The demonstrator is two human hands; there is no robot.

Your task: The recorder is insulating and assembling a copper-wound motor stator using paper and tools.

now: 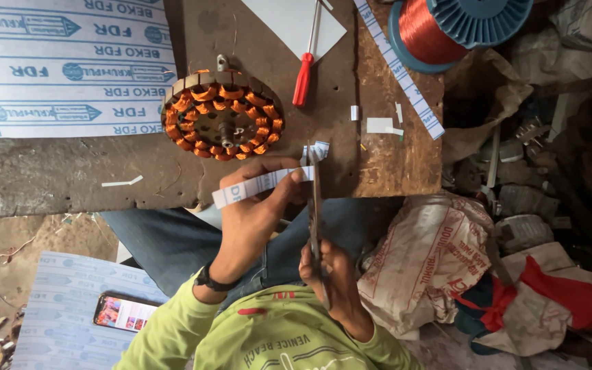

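Worn desk (pixel 49 175) carries a printed white-and-blue sheet (pixel 63 68) at its far left. Copper-wire spool (pixel 447 27) sits at the far right edge. Wound stator (pixel 222 115) — orange coils in a ring — lies mid-desk, red screwdriver (pixel 302 79) just beyond it. Left hand (pixel 255 205) pinches a paper strip (pixel 258 185) over the desk's near edge. Right hand (pixel 330 274) closed round scissors (pixel 316 219), blades meeting the strip's right end. Small paper offcuts (pixel 380 125) nearby.

Printed white sheet with blue lettering (pixel 63 65), upper left; a similar sheet (pixel 63 301) lower left, bearing a lit phone screen (pixel 123 312); printed pale sack (pixel 433 267), right.
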